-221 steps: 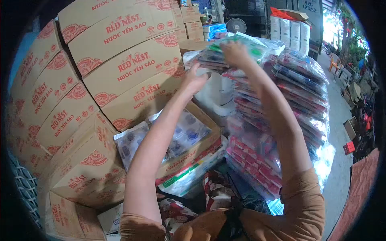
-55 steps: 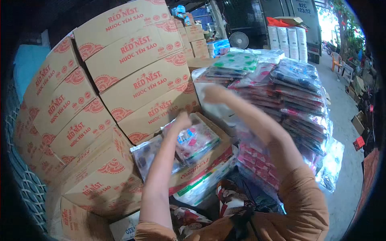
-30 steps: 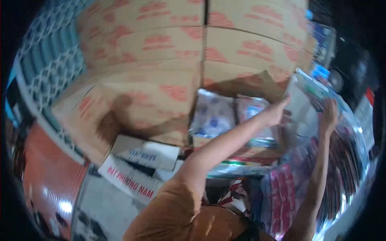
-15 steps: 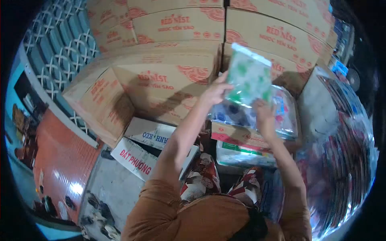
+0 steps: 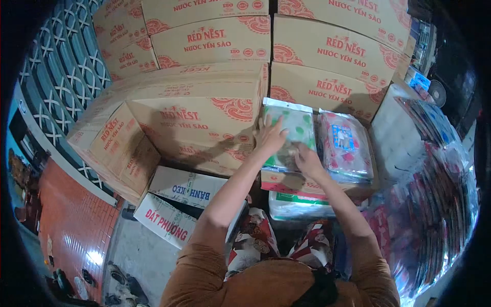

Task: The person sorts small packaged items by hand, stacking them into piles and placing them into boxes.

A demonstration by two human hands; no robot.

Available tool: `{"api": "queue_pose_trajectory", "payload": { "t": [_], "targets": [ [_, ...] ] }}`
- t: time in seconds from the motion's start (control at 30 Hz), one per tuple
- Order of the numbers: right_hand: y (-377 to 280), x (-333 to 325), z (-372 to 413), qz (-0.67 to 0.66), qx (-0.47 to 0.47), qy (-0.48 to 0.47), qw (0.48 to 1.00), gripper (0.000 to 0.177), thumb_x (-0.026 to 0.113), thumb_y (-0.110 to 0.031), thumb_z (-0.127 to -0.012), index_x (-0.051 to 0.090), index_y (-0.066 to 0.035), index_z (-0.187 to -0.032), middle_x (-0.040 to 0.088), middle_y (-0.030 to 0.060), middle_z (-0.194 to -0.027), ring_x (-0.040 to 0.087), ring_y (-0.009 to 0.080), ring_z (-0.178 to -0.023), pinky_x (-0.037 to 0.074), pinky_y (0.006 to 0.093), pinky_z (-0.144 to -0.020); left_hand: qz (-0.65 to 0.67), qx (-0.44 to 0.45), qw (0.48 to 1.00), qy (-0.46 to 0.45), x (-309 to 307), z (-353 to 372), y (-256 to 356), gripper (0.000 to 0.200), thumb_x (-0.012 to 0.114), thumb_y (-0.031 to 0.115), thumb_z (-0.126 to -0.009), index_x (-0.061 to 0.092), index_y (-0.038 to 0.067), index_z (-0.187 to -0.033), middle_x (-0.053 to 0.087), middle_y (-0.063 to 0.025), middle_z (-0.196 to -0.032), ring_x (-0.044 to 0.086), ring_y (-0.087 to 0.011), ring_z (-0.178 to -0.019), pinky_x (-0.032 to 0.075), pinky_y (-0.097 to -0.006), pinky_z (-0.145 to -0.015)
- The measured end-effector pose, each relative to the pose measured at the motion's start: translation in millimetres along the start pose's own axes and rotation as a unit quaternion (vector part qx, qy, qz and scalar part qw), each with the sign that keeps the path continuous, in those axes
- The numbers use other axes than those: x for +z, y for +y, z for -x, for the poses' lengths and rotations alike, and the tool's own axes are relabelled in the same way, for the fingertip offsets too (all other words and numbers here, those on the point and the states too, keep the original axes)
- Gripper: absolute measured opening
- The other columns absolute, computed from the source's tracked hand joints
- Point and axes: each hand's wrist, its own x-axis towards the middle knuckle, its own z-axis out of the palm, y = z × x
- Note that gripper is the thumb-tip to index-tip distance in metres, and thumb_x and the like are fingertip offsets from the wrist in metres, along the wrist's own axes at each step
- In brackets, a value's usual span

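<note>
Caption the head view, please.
Left hand and right hand on a green-dotted packet, beside a pink-patterned packet.

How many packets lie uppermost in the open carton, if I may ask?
2: the green-dotted packet under the left hand and right hand, and the pink packet beside it. More may be hidden beneath.

From where I watch, the wearer has on a plain brown top [image 5: 255, 284] with short sleeves, creased and bunched above the elbows. A black strap [image 5: 323, 289] crosses its front. The trousers [image 5: 254, 238] carry a bold red and white pattern with round motifs. Both hands are bare, without gloves.
</note>
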Motion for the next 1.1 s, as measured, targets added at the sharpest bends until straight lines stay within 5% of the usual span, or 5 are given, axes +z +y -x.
{"api": "queue_pose_trajectory", "payload": {
  "t": [0.23, 0.73, 0.83, 1.0, 1.1],
  "targets": [
    [21.6, 16.5, -20.6, 0.258, 0.098, -0.038, 0.960, 0.054, 0.043, -0.048, -0.081, 0.034, -0.020, -0.126, 0.026, 0.0154, -0.131, 0.026, 0.0367, -0.120, 0.026, 0.0606, -0.088, -0.029, -0.094, 0.990, -0.097, 41.5, -11.7, -4.3, 0.063, 0.046, 0.053, -0.076, 0.028, 0.028, -0.130, 0.009, -0.0195, -0.139, 0.007, -0.0419, -0.126, 0.018, -0.0643, -0.091],
    [123.7, 40.4, -46.2, 0.322, -0.013, -0.074, 0.944, 0.044, 0.043, -0.032, -0.085, 0.039, -0.011, -0.123, 0.032, 0.0167, -0.130, 0.027, 0.0336, -0.120, 0.027, 0.0453, -0.096, -0.012, -0.096, 0.994, -0.051, 57.1, -11.2, -6.6, 0.071, 0.060, 0.051, -0.066, 0.035, 0.028, -0.128, 0.011, -0.0229, -0.138, 0.011, -0.0449, -0.124, 0.022, -0.0568, -0.089],
    [107.8, 21.4, -53.2, 0.248, -0.145, -0.066, 0.955, 0.041, 0.054, -0.020, -0.079, 0.047, -0.006, -0.117, 0.052, 0.0192, -0.109, 0.050, 0.0369, -0.098, 0.040, 0.0405, -0.081, -0.058, -0.088, 0.989, -0.107, 39.0, -19.5, 0.7, 0.070, 0.057, 0.047, -0.069, 0.030, 0.025, -0.130, 0.008, -0.0247, -0.138, 0.009, -0.0448, -0.125, 0.018, -0.0612, -0.089],
    [12.9, -62.3, -37.7, 0.232, -0.118, -0.082, 0.962, 0.036, 0.059, -0.015, -0.072, 0.055, -0.007, -0.107, 0.056, 0.0224, -0.095, 0.055, 0.0385, -0.082, 0.043, 0.0420, -0.073, -0.060, 0.070, 0.994, -0.058, 5.2, -20.9, 48.0, 0.070, 0.064, 0.034, -0.065, 0.037, 0.016, -0.127, 0.018, -0.0264, -0.134, 0.011, -0.0426, -0.125, 0.010, -0.0616, -0.095],
    [-15.8, -133.4, -35.5, 0.287, -0.084, -0.062, 0.952, 0.028, 0.056, -0.022, -0.073, 0.057, -0.005, -0.095, 0.057, 0.0184, -0.093, 0.054, 0.0355, -0.085, 0.044, 0.0416, -0.074, -0.022, 0.129, 0.983, -0.131, -22.8, -30.4, 96.3, 0.055, 0.055, 0.036, -0.072, 0.044, 0.007, -0.117, 0.052, -0.0189, -0.109, 0.044, -0.0355, -0.108, 0.033, -0.0503, -0.089]
  ]
}}
